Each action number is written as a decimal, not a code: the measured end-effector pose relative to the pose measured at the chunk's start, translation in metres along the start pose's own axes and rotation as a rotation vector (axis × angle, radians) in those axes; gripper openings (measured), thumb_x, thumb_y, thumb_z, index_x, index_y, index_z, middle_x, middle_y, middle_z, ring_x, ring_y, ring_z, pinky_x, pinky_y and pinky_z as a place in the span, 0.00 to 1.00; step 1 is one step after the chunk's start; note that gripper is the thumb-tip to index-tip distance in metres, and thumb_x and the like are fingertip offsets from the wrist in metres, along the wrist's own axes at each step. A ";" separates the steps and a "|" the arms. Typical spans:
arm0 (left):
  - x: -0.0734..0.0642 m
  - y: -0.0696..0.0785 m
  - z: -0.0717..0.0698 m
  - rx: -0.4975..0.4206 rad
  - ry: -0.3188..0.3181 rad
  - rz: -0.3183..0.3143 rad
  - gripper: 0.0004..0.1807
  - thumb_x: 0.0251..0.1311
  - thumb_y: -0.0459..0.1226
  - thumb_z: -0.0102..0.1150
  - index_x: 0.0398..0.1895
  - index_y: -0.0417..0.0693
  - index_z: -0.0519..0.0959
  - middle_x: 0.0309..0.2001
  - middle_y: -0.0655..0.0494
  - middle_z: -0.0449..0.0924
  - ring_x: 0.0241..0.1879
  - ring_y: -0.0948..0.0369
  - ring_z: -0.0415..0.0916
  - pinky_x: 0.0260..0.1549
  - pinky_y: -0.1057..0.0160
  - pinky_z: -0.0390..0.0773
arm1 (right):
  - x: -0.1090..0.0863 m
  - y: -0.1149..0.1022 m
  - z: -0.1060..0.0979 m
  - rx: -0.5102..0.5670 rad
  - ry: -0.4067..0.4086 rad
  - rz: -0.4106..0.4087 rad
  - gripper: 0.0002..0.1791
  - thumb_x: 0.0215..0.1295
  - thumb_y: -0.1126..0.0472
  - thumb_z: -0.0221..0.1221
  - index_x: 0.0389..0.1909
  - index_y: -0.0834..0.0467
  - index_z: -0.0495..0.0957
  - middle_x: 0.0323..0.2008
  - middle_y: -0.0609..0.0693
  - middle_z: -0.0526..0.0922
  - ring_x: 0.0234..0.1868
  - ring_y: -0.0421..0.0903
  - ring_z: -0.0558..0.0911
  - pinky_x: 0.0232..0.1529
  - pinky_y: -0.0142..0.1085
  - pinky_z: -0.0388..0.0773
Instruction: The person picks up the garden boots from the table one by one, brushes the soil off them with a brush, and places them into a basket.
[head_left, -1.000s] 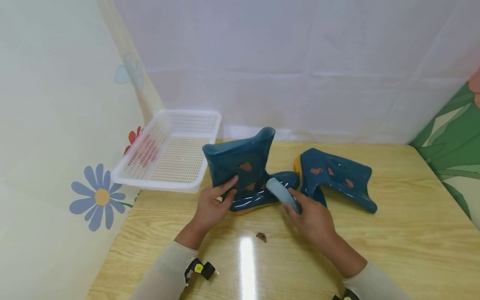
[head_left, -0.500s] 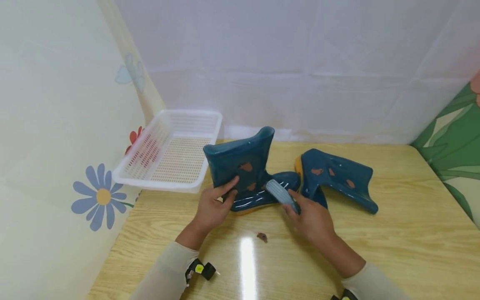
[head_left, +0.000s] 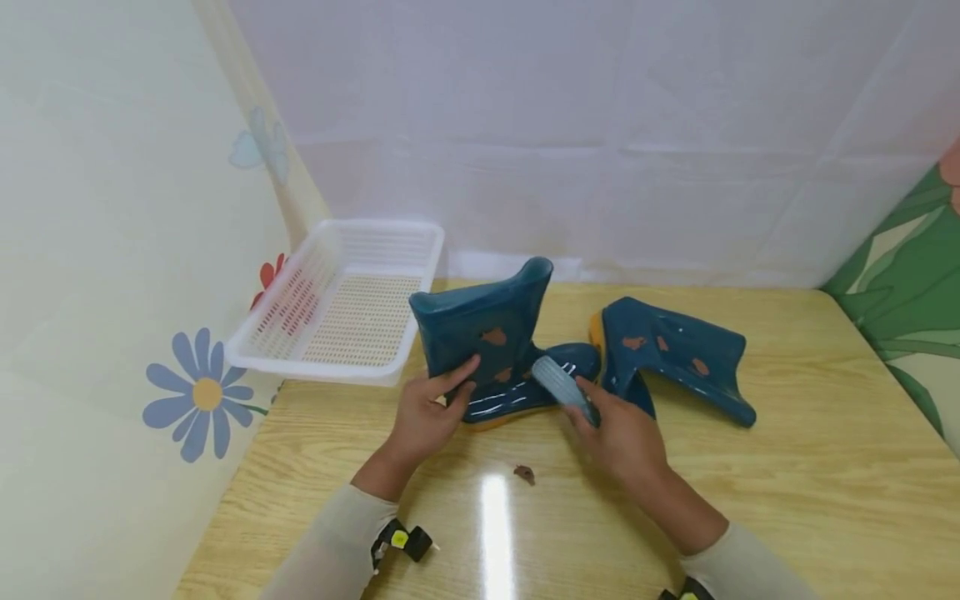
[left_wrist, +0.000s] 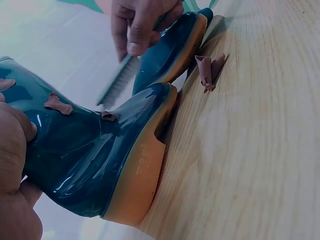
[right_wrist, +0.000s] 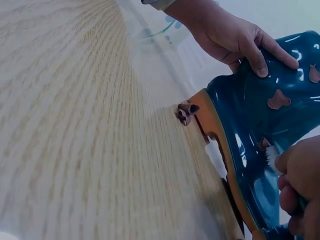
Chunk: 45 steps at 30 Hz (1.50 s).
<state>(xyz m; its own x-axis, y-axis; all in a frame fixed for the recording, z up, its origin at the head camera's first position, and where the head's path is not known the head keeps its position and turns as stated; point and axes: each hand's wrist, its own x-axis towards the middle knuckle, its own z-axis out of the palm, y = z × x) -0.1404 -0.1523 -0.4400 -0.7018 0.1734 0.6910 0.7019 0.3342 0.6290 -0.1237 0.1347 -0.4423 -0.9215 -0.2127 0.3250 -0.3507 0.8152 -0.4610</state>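
Observation:
A dark teal rain boot (head_left: pixel 480 312) with an orange sole stands upright on the table, toe to the right, with brown flakes stuck on it. My left hand (head_left: pixel 429 417) grips its lower shaft near the heel, thumb and forefinger on the near side. In my right hand (head_left: pixel 626 437) is a pale blue-grey scrub brush (head_left: pixel 557 379). The right wrist view shows white bristles (right_wrist: pixel 271 159) at a brown flake (right_wrist: pixel 263 144) on the boot's instep. A second teal boot (head_left: pixel 671 350) lies on its side at the right. The left hand's far fingers are mostly hidden in the head view.
A white plastic basket (head_left: pixel 390 372) with slotted sides stands at the back left. One curled brown flake (head_left: pixel 524 474) lies on the wooden table (head_left: pixel 825 500) in front of the upright boot. Behind the table hangs a white sheet (head_left: pixel 600 167).
The brush has tilted slightly at the instep, showing its ridged back more. The gripped boot has shifted a touch to the right. The fallen boot and basket stay put.

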 end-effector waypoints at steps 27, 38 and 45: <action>-0.002 0.000 0.000 0.005 -0.018 -0.020 0.21 0.61 0.20 0.64 0.57 0.37 0.83 0.23 0.51 0.78 0.25 0.60 0.73 0.25 0.53 0.75 | 0.000 0.002 -0.001 0.048 0.069 0.011 0.27 0.67 0.52 0.68 0.65 0.57 0.79 0.17 0.44 0.70 0.16 0.40 0.66 0.17 0.37 0.62; -0.005 -0.001 0.002 0.011 -0.018 -0.026 0.22 0.60 0.20 0.64 0.58 0.40 0.83 0.58 0.37 0.80 0.53 0.50 0.80 0.45 0.45 0.82 | -0.008 0.000 -0.001 0.002 -0.051 0.003 0.26 0.68 0.51 0.67 0.64 0.57 0.80 0.18 0.44 0.76 0.17 0.38 0.67 0.17 0.35 0.63; -0.003 0.001 0.001 -0.002 -0.007 -0.028 0.21 0.60 0.20 0.64 0.57 0.36 0.83 0.47 0.38 0.85 0.39 0.54 0.79 0.37 0.52 0.80 | -0.010 0.003 -0.005 0.023 0.018 -0.016 0.26 0.66 0.52 0.69 0.63 0.57 0.81 0.15 0.40 0.69 0.15 0.38 0.64 0.16 0.35 0.60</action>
<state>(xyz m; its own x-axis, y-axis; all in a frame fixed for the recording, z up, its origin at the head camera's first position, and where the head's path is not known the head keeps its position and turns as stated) -0.1379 -0.1521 -0.4419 -0.7218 0.1707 0.6707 0.6825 0.3368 0.6487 -0.1148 0.1419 -0.4430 -0.9125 -0.2161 0.3472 -0.3697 0.7989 -0.4744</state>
